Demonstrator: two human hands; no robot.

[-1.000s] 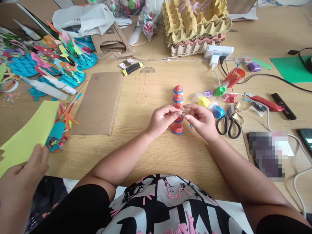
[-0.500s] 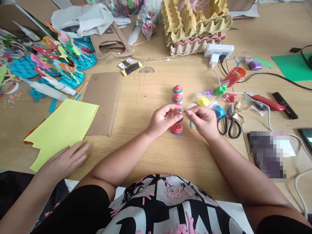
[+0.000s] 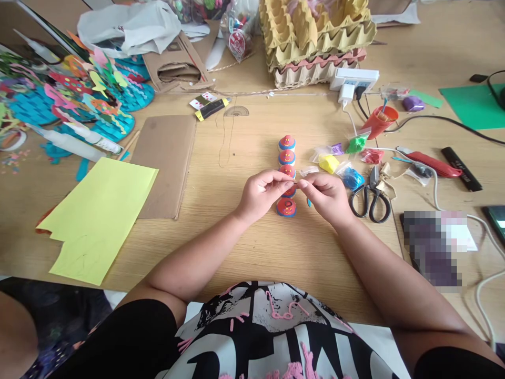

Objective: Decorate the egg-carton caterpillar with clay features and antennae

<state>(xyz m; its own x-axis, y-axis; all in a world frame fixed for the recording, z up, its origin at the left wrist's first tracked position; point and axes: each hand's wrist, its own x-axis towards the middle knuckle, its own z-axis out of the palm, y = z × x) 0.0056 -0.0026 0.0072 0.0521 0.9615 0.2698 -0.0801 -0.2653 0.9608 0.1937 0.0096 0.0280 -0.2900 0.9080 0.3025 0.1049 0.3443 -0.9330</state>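
A row of small red clay figures with yellow smiling faces and blue rims (image 3: 286, 158) runs away from me on the table. The nearest figure (image 3: 286, 208) has a dark loop on top. Over the row, my left hand (image 3: 260, 196) is closed in a pinch, thumb against forefinger. Facing it, my right hand (image 3: 328, 197) pinches too, and the fingertips of both nearly meet. A thin dark strip (image 3: 295, 182) shows between them; its kind is too small to make out. A small blue tool (image 3: 309, 202) lies beside my right fingertips.
Bagged yellow clay (image 3: 328, 163), blue clay (image 3: 352, 179) and black-handled scissors (image 3: 371, 202) lie right of my hands. Beyond them are a red cup (image 3: 380, 122) and a power strip (image 3: 355, 79). Yellow paper (image 3: 98, 216) and cardboard (image 3: 165, 163) lie left; egg trays (image 3: 315, 58) stand behind.
My two hands have drawn closer together, their fingertips now almost touching. The other person's hand has left the yellow paper at the left.
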